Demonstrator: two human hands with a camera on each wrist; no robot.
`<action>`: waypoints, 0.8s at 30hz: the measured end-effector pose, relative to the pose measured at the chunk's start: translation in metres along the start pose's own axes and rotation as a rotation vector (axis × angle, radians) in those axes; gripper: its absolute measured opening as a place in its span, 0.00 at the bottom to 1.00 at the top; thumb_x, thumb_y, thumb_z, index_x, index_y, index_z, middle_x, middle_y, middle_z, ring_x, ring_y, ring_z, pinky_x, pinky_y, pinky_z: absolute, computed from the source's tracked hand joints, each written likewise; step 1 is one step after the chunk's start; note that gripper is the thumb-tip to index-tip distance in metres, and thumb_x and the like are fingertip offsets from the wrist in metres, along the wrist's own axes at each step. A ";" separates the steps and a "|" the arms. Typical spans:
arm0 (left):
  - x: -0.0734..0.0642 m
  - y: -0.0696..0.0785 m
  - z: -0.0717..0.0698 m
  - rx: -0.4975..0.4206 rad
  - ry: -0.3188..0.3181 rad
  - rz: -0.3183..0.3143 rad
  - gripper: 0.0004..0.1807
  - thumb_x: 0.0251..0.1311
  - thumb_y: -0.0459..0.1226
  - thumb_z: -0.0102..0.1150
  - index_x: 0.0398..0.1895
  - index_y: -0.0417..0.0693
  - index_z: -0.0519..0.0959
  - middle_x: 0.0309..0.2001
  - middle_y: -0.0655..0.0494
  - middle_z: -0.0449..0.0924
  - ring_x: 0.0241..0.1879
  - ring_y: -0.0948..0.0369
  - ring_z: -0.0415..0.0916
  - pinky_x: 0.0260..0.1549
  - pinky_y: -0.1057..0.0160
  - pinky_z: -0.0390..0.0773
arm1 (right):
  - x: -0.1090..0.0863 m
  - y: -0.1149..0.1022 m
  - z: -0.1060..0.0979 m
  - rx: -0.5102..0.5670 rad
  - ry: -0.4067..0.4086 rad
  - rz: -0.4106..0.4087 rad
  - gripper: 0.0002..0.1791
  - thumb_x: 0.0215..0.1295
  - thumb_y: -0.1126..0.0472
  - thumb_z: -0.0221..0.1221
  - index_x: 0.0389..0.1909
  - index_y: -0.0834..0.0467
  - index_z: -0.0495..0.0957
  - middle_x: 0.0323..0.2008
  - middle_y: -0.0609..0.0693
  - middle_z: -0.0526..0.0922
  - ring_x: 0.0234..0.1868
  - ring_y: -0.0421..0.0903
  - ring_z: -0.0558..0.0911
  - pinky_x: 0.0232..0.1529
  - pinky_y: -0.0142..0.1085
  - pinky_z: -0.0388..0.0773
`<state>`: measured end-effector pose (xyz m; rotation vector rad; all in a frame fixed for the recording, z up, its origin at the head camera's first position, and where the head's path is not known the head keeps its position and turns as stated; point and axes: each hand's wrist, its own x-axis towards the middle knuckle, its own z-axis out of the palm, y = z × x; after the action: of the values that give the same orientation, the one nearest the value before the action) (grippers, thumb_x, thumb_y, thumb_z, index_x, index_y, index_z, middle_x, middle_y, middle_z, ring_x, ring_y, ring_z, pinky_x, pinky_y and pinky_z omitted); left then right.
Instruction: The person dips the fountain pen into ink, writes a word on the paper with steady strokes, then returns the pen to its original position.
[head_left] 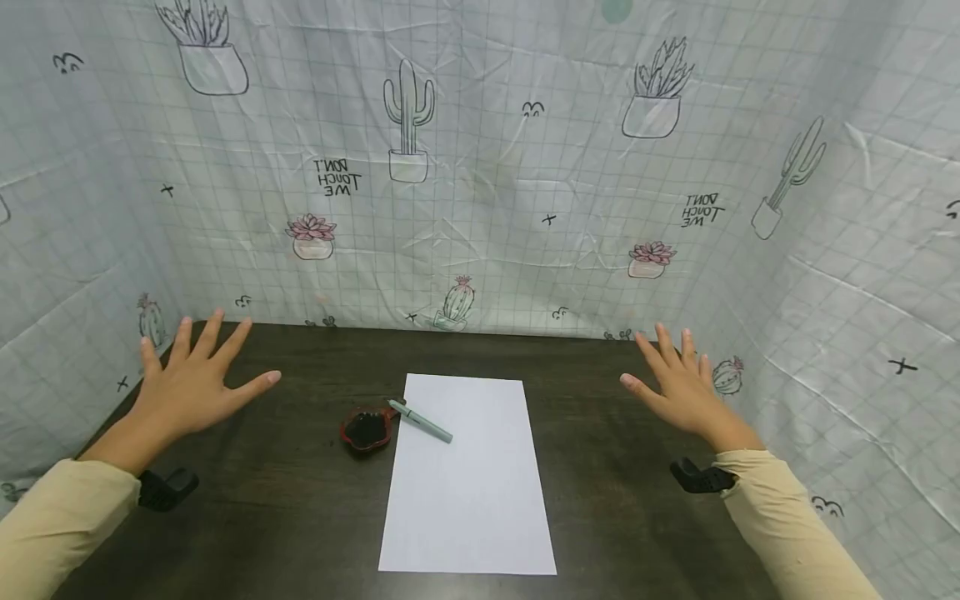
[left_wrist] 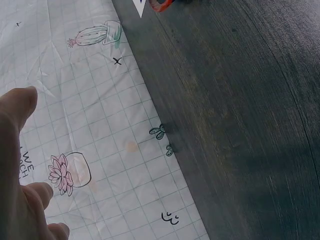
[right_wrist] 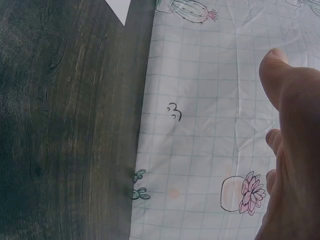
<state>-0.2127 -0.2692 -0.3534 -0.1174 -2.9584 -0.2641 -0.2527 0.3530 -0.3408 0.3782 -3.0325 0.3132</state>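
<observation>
A white sheet of paper (head_left: 468, 475) lies in the middle of the dark wooden table (head_left: 285, 517). A grey-green pen (head_left: 422, 422) rests across the sheet's top left corner, its tip toward a small red dish (head_left: 367, 429) with black contents just left of the paper. My left hand (head_left: 191, 375) hovers over the table's far left, fingers spread, holding nothing. My right hand (head_left: 675, 383) hovers at the far right, fingers straight, also empty. In the wrist views only a corner of the paper (left_wrist: 140, 6) (right_wrist: 119, 7) and the edge of the dish (left_wrist: 162, 4) show.
A white gridded cloth (head_left: 480, 183) printed with cacti and potted plants walls in the table at the back and both sides. Black wrist camera mounts (head_left: 167, 487) (head_left: 701, 477) sit under each beige sleeve.
</observation>
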 end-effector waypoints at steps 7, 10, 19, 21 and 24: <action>0.001 -0.002 0.001 0.012 -0.001 0.002 0.55 0.56 0.73 0.42 0.77 0.57 0.36 0.75 0.39 0.27 0.70 0.31 0.24 0.54 0.25 0.19 | 0.000 -0.001 0.003 0.006 0.004 -0.015 0.44 0.71 0.35 0.42 0.77 0.50 0.36 0.75 0.57 0.23 0.69 0.61 0.16 0.60 0.70 0.19; 0.000 -0.002 0.002 0.009 0.004 0.006 0.54 0.56 0.72 0.43 0.78 0.57 0.36 0.76 0.39 0.27 0.70 0.31 0.24 0.54 0.24 0.19 | 0.000 -0.001 0.005 0.015 0.007 -0.022 0.43 0.71 0.35 0.42 0.77 0.49 0.35 0.74 0.57 0.23 0.69 0.60 0.15 0.60 0.69 0.18; -0.003 -0.001 0.007 0.018 -0.008 0.019 0.54 0.56 0.72 0.42 0.78 0.58 0.36 0.76 0.39 0.28 0.70 0.30 0.25 0.53 0.24 0.20 | 0.003 -0.002 0.012 0.027 -0.014 -0.026 0.43 0.71 0.35 0.42 0.77 0.48 0.34 0.74 0.60 0.24 0.69 0.61 0.16 0.60 0.70 0.20; -0.003 0.001 0.009 0.016 -0.007 0.031 0.53 0.57 0.72 0.42 0.77 0.59 0.36 0.76 0.38 0.28 0.70 0.29 0.26 0.53 0.23 0.20 | 0.006 -0.005 0.014 0.036 -0.012 -0.028 0.43 0.71 0.35 0.42 0.77 0.48 0.35 0.75 0.60 0.25 0.70 0.61 0.16 0.60 0.71 0.21; -0.005 0.008 0.014 0.011 -0.008 0.063 0.54 0.56 0.72 0.43 0.77 0.60 0.36 0.76 0.39 0.29 0.70 0.30 0.26 0.54 0.24 0.19 | 0.012 -0.011 0.018 0.049 -0.020 -0.032 0.43 0.71 0.34 0.42 0.77 0.47 0.35 0.75 0.59 0.25 0.70 0.60 0.16 0.61 0.70 0.22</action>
<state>-0.2094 -0.2593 -0.3662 -0.2105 -2.9575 -0.2398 -0.2625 0.3362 -0.3547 0.4353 -3.0392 0.3850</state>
